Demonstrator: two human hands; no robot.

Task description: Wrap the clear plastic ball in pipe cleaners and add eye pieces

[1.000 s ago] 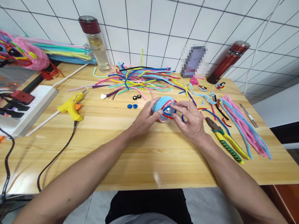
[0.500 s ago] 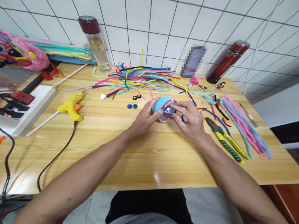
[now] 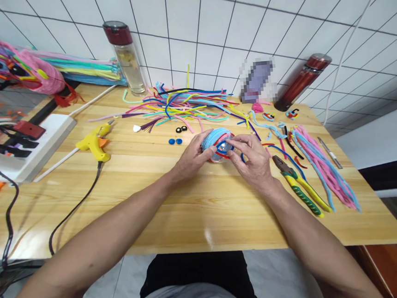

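A small clear ball (image 3: pixel 219 143) wrapped in light blue, red and dark blue pipe cleaners rests on the wooden table (image 3: pixel 161 203) near its middle. My left hand (image 3: pixel 192 158) grips the ball's left side with curled fingers. My right hand (image 3: pixel 251 158) pinches the wrapping at the ball's right side, and a dark blue pipe cleaner loops under its fingers. Behind the ball lies a loose pile of coloured pipe cleaners (image 3: pixel 184 105). Two blue buttons (image 3: pixel 175 141) and two black eyes (image 3: pixel 181 129) lie just left of the ball.
A yellow glue gun (image 3: pixel 93 142) with a black cord lies at the left, by a white power strip (image 3: pixel 28 150). Yellow-handled pliers (image 3: pixel 301 186) and pink and blue pipe cleaners (image 3: pixel 321 166) lie at the right. Two bottles (image 3: pixel 126 55) stand against the tiled wall.
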